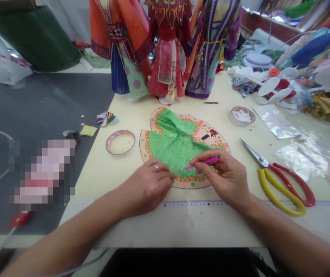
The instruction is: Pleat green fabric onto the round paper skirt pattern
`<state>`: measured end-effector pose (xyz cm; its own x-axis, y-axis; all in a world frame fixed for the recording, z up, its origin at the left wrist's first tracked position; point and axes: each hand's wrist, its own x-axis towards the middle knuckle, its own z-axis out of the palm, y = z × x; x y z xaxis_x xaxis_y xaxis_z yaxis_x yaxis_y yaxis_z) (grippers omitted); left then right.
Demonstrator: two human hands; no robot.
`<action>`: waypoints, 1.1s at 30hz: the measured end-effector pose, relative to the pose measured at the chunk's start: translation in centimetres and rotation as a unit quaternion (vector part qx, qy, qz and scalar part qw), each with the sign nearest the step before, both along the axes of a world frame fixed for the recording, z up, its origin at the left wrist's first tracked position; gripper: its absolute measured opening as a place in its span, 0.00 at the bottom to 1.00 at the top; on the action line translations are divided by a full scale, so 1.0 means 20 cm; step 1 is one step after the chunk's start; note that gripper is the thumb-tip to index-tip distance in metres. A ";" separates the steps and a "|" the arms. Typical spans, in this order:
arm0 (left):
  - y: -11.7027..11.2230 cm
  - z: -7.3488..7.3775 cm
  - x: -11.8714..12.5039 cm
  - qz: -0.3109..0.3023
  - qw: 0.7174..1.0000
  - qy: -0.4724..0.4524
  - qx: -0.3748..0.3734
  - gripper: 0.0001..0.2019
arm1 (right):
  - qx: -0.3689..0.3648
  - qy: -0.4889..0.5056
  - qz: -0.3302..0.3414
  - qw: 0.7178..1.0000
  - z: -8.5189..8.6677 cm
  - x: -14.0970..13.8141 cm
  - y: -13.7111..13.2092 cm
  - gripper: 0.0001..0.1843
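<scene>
A round printed paper piece (211, 132) with an orange patterned border lies on the cream table (119, 173), and crumpled green fabric (176, 142) covers most of it. My right hand (228, 179) pinches a thin pink tool (204, 162) whose tip points at the fabric's lower edge. My left hand (147, 186), a ring on one finger, rests with curled fingers on the table, its fingertips touching the fabric's lower left edge.
Red and yellow scissors (283, 181) lie to the right, a tape roll (120, 142) to the left and another (242, 115) at the back right. Three costumed paper dolls (167, 50) stand behind. A ruler (194, 203) runs along the front edge. Craft clutter (297, 77) fills the right side.
</scene>
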<state>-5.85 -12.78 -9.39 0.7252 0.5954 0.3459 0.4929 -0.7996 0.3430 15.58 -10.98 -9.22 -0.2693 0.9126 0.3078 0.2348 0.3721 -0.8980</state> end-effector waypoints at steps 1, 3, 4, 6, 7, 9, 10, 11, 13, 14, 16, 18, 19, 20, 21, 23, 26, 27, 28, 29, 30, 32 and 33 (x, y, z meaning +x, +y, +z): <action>0.00 0.00 0.00 0.004 1.000 -0.012 -0.009 0.06 | -0.001 0.000 -0.001 1.000 0.00 0.00 0.00 0.06; 0.00 0.01 0.00 0.019 0.997 -0.056 -0.044 0.06 | -0.004 0.010 -0.002 1.000 0.01 0.00 0.00 0.06; 0.00 0.02 0.00 0.034 0.993 -0.084 -0.071 0.06 | -0.005 0.018 -0.003 1.000 0.01 0.00 0.00 0.06; 0.00 0.05 0.00 0.083 0.977 -0.129 -0.147 0.06 | -0.003 0.032 -0.007 0.999 0.01 0.00 0.00 0.07; 0.00 0.06 0.00 0.115 0.964 -0.142 -0.192 0.06 | -0.002 0.037 -0.010 0.999 0.01 0.00 0.00 0.07; 0.00 0.07 0.01 0.177 0.931 -0.155 -0.280 0.06 | 0.000 0.039 -0.014 0.999 0.02 0.00 0.00 0.07; 0.00 0.08 0.01 0.199 0.913 -0.161 -0.318 0.07 | 0.002 0.039 -0.016 0.999 0.02 0.00 0.00 0.07; 0.01 0.08 0.01 0.212 0.896 -0.169 -0.352 0.07 | 0.004 0.039 -0.018 0.999 0.02 0.00 0.00 0.07; 0.01 0.08 0.02 0.222 0.870 -0.190 -0.397 0.07 | 0.005 0.040 -0.020 0.999 0.02 0.00 0.00 0.07; 0.01 0.08 0.02 0.223 0.861 -0.199 -0.411 0.07 | 0.004 0.040 -0.020 0.999 0.02 0.00 0.00 0.07; 0.02 0.08 0.02 0.226 0.853 -0.208 -0.422 0.07 | 0.000 0.039 -0.018 0.999 0.02 0.00 -0.01 0.07; 0.01 0.08 0.02 0.230 0.853 -0.214 -0.418 0.06 | -0.002 0.038 -0.017 0.999 0.02 0.00 -0.01 0.07; 0.01 0.08 0.02 0.231 0.853 -0.216 -0.415 0.06 | -0.002 0.038 -0.017 0.999 0.02 0.00 -0.01 0.07; 0.01 0.07 0.02 0.233 0.852 -0.220 -0.414 0.06 | -0.002 0.038 -0.017 0.999 0.02 0.00 -0.01 0.07; 0.01 0.07 0.03 0.233 0.852 -0.223 -0.414 0.05 | -0.002 0.039 -0.018 0.999 0.02 0.01 -0.01 0.07; 0.01 0.07 0.03 0.230 0.851 -0.226 -0.416 0.05 | -0.005 0.043 -0.017 0.999 0.03 0.00 -0.01 0.07; 0.01 0.06 0.03 0.226 0.857 -0.217 -0.409 0.05 | -0.005 0.045 -0.016 0.999 0.03 0.00 -0.01 0.07; 0.01 0.06 0.03 0.226 0.861 -0.211 -0.404 0.05 | -0.004 0.043 -0.014 0.999 0.03 0.00 -0.01 0.07; 0.01 0.06 0.03 0.227 0.865 -0.205 -0.398 0.05 | -0.003 0.042 -0.014 0.999 0.03 0.00 -0.01 0.07; 0.01 0.06 0.03 0.227 0.869 -0.200 -0.392 0.05 | -0.002 0.040 -0.014 0.999 0.03 0.01 -0.01 0.07; 0.01 0.06 0.03 0.225 0.872 -0.197 -0.387 0.06 | -0.001 0.039 -0.015 0.999 0.03 0.01 -0.01 0.07; 0.01 0.07 0.03 0.219 0.877 -0.197 -0.380 0.06 | 0.000 0.039 -0.018 0.999 0.03 0.01 -0.01 0.07; 0.01 0.07 0.03 0.215 0.877 -0.200 -0.379 0.06 | -0.001 0.039 -0.018 0.999 0.03 0.01 -0.01 0.07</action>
